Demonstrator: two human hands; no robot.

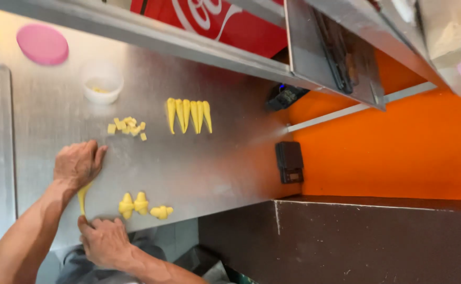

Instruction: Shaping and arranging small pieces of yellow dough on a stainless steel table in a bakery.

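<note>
Left hand [77, 164] lies flat, fingers together, on a soft yellow dough strip [83, 195]; right hand [103, 241] curls at the brushed steel counter [199, 168] edge, touching the strip's end.

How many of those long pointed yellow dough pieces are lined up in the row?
5, side by side in one row mid-counter, right of the small cubes. Another strip lies partly hidden between both hands.

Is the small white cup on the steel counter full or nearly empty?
Nearly empty. The small white cup stands upright with only a few yellow bits at its bottom; its inner walls show bare.
</note>
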